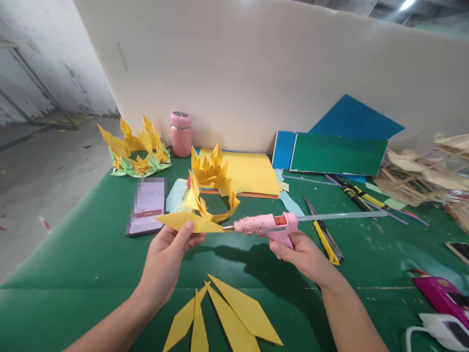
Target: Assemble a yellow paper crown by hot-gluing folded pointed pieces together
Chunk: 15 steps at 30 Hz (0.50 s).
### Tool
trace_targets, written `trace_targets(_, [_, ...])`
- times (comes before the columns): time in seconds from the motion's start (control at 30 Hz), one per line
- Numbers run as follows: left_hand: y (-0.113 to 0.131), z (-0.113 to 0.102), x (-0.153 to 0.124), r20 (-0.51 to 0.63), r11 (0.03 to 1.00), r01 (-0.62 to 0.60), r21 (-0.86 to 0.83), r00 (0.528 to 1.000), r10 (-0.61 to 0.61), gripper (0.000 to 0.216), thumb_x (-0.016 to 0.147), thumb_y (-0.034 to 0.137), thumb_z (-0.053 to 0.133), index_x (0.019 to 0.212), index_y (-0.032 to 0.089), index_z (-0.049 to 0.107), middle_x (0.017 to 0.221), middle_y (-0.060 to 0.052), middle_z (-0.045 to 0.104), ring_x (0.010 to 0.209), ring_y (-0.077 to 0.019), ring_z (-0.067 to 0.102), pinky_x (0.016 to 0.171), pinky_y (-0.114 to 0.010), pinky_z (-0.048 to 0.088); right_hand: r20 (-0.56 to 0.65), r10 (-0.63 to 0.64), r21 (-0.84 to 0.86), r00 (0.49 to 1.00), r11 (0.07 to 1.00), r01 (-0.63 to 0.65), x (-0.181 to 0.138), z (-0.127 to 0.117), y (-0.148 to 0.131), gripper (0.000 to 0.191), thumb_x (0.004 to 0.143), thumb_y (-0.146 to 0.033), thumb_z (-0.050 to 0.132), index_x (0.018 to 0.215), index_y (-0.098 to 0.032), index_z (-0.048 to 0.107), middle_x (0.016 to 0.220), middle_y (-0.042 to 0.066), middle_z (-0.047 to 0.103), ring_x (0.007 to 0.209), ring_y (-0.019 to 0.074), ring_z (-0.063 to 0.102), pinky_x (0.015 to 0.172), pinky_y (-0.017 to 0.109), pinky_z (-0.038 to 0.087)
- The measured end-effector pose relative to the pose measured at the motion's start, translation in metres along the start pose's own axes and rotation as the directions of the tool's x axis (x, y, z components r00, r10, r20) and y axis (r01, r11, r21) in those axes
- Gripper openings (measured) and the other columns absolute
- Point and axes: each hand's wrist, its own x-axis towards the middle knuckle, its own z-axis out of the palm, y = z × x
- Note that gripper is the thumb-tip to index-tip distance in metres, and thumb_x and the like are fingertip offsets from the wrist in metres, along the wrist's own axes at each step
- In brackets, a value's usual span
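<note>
Between the thumb and fingers of my left hand [170,252] is a pointed yellow paper piece [196,222], held level above the table. My right hand [298,254] grips a pink hot glue gun [269,225] by its handle, with a long clear glue stick [340,215] coming out of its back. The metal nozzle meets or hovers at the right tip of the paper; I cannot tell which. Just behind the paper stands a partly built yellow paper crown [216,183]. Several cut yellow paper pieces [234,313] lie fanned out near me.
On the green table [91,274] are a finished-looking yellow and green paper crown [137,151], a pink flask [181,134], a phone [147,205], and yellow sheets [249,171]. A yellow utility knife [326,239] lies right of the glue gun. A wooden stick model [425,166] and magenta device [443,293] are farther right.
</note>
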Motion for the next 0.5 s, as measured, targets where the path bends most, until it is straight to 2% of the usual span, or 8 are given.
trace_targets(0.17, [0.0002, -0.0002, 0.0005, -0.011, 1.0, -0.007, -0.018, 1.0, 0.007, 0.039, 0.047, 0.039, 0.087, 0.072, 0.015, 0.069, 0.069, -0.001, 0.071, 0.062, -0.0138, 0.065, 0.06, -0.023, 0.056, 0.01, -0.036, 0.003, 0.999, 0.999, 0.036, -0.0008, -0.0031, -0.0009, 0.038, 0.077, -0.055, 0.061, 0.058, -0.022, 0.058, 0.053, -0.001, 0.048, 0.052, 0.0147, 0.044, 0.053, 0.028, 0.04])
trace_targets(0.3, [0.0001, -0.0011, 0.0013, -0.002, 1.0, -0.016, -0.019, 1.0, 0.016, 0.038, 0.049, 0.039, 0.086, 0.073, 0.015, 0.068, 0.07, -0.001, 0.07, 0.062, -0.0139, 0.065, 0.06, -0.023, 0.056, 0.002, -0.013, 0.003, 1.0, 1.0, 0.013, -0.0008, -0.0041, -0.0039, 0.039, 0.076, -0.054, 0.062, 0.055, -0.022, 0.056, 0.054, 0.0, 0.05, 0.052, 0.0148, 0.045, 0.051, 0.028, 0.038])
trace_targets(0.5, [0.0003, -0.0008, 0.0018, -0.022, 0.999, -0.024, -0.028, 0.999, 0.024, 0.037, 0.049, 0.039, 0.086, 0.072, 0.016, 0.068, 0.07, -0.001, 0.07, 0.063, -0.0147, 0.065, 0.06, -0.025, 0.056, -0.015, 0.022, 0.039, 1.0, 0.999, -0.021, -0.0016, -0.0069, 0.0006, 0.046, 0.072, -0.061, 0.062, 0.052, -0.021, 0.051, 0.05, -0.002, 0.045, 0.048, 0.0125, 0.04, 0.045, 0.026, 0.032])
